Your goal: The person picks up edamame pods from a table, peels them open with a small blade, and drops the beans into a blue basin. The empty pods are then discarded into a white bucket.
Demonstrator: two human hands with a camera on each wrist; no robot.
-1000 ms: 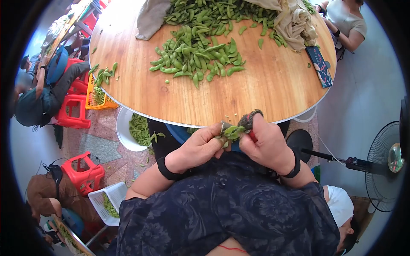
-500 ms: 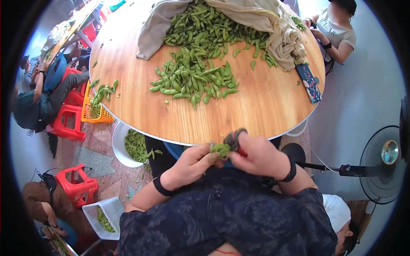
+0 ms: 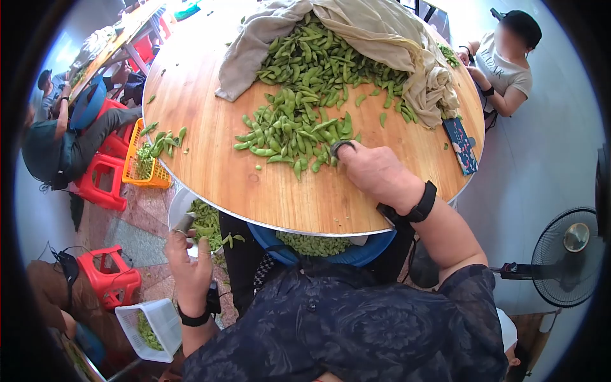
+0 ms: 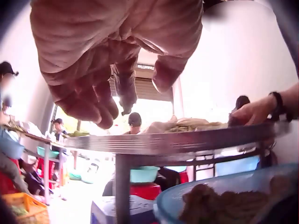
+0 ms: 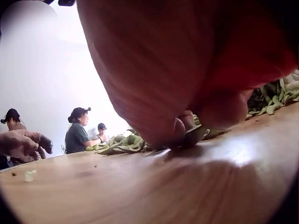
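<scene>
Green bean pods (image 3: 293, 124) lie heaped on the round wooden table (image 3: 286, 200). At the heap's near right edge is my right hand (image 3: 385, 175), a dark cover on one finger. The right wrist view shows this hand (image 5: 187, 79) low over the wood, pinching a pod (image 5: 194, 135) between its fingertips. My left hand (image 3: 191, 270) is raised left of the table's near edge, beside a white bucket (image 3: 181, 207) of pods, a grey cover on one fingertip. Its fingers hang loosely bent, thumb apart, holding nothing, in the left wrist view (image 4: 112, 51).
A blue basin (image 3: 366, 251) of shelled beans stands under the table's near edge. Cloth (image 3: 245, 63) drapes the heap. A patterned case (image 3: 459, 148) lies at right. Yellow (image 3: 153, 181) and white (image 3: 168, 325) baskets stand at left, a fan (image 3: 566, 254) at right. Other people sit around.
Both hands were together at the near edge, holding something green. They have parted: the right has reached forward to the heap, the left has moved out beside the bucket. The blue basin now shows.
</scene>
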